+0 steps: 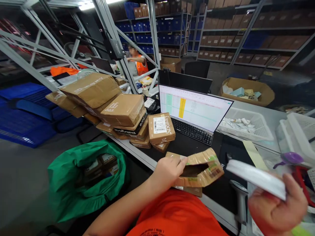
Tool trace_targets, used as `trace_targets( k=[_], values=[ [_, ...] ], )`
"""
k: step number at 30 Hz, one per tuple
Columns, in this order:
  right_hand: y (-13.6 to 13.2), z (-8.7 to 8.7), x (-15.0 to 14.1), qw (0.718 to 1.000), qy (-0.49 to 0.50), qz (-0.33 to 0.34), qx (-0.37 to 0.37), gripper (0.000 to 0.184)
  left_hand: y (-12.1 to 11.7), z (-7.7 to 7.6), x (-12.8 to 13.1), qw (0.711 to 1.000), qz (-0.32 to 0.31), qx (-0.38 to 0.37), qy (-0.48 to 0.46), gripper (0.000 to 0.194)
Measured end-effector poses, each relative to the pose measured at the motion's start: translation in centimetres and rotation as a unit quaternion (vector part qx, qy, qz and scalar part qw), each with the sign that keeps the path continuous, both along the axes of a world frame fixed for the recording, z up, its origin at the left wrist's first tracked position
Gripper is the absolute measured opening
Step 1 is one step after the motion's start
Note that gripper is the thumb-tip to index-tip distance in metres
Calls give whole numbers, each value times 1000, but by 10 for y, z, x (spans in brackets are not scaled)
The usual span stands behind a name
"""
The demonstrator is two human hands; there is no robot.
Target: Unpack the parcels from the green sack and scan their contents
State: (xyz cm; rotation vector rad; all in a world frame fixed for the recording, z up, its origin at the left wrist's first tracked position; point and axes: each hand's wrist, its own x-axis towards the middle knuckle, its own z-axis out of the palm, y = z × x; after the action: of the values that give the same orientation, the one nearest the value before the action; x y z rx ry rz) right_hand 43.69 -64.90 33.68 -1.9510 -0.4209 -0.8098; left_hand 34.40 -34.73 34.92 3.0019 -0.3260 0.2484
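My left hand (169, 171) grips the near left side of an opened cardboard box (213, 165), thumb over its edge. Its flap stands up at the right and the dark inside shows. Held up at the right, a flat white box (257, 177) sits between the thumb and fingers of my right hand (278, 206), slightly blurred. Below the opened box lies another cardboard piece (193, 190), mostly covered. A barcode scanner (241, 198) rests on the desk just left of my right hand.
Taped parcels (123, 109) are stacked at the left of the desk. Behind the keyboard (193, 131) stands a monitor (192, 105). A green bag (66, 183) holding boxes is at the lower left. White baskets (263, 129) stand at the right. A co-worker (141, 67) is farther back.
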Motion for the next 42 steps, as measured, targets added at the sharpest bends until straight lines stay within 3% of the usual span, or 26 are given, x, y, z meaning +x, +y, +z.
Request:
trace_targets(
  k=[1, 3, 5, 7, 11, 13, 15, 18, 19, 21, 26, 28, 30, 33, 36, 38, 42],
  values=[
    [2, 0, 0, 997, 26, -75, 23, 67, 4, -12, -7, 999, -35, 0, -30, 41],
    [10, -3, 3, 989, 61, -126, 40, 70, 12, -38, -21, 991, -113, -24, -68, 43],
    [19, -11, 5, 985, 128, -99, 62, 65, 18, -64, -31, 980, -179, -55, -60, 42],
    [27, -25, 7, 984, 158, -47, 61, 57, 22, -85, -37, 977, -204, -58, -5, 39],
    [40, -54, 7, 995, 37, 73, -57, 38, 24, -101, -38, 984, -110, -54, 132, 58],
    [47, -64, 6, 979, -49, 166, -105, 42, 21, -99, -35, 975, -32, -157, 151, 56],
    [54, -71, 4, 948, -104, 265, -145, 49, 16, -92, -29, 930, 16, -344, 130, 58],
    [66, -78, -1, 894, -139, 380, -194, 47, 3, -80, -10, 792, 4, -599, 115, 95],
    [70, -79, -3, 881, -145, 404, -199, 46, -3, -76, -3, 760, 2, -637, 128, 106],
    [76, -80, -6, 877, -149, 419, -183, 45, -12, -71, 11, 737, 32, -657, 154, 120],
    [63, -84, 16, 932, -74, 321, -151, 58, -20, -72, 32, 734, 120, -658, 116, 103],
    [44, -100, 46, 961, -7, 229, -155, 57, -19, -79, 37, 752, 176, -630, 79, 95],
    [22, -132, 85, 979, 73, 107, -155, 49, -17, -90, 41, 767, 228, -598, 46, 87],
    [-7, -197, 144, 964, 188, -77, -171, 54, -16, -108, 43, 781, 260, -567, 32, 71],
    [-18, -249, 179, 946, 223, -152, -180, 62, -17, -121, 41, 785, 288, -547, 36, 57],
    [-19, -267, 189, 942, 227, -169, -180, 63, -16, -126, 40, 773, 310, -552, 36, 48],
    [-22, -281, 193, 938, 230, -183, -184, 60, -13, -133, 39, 733, 326, -597, 29, 48]
  ],
)
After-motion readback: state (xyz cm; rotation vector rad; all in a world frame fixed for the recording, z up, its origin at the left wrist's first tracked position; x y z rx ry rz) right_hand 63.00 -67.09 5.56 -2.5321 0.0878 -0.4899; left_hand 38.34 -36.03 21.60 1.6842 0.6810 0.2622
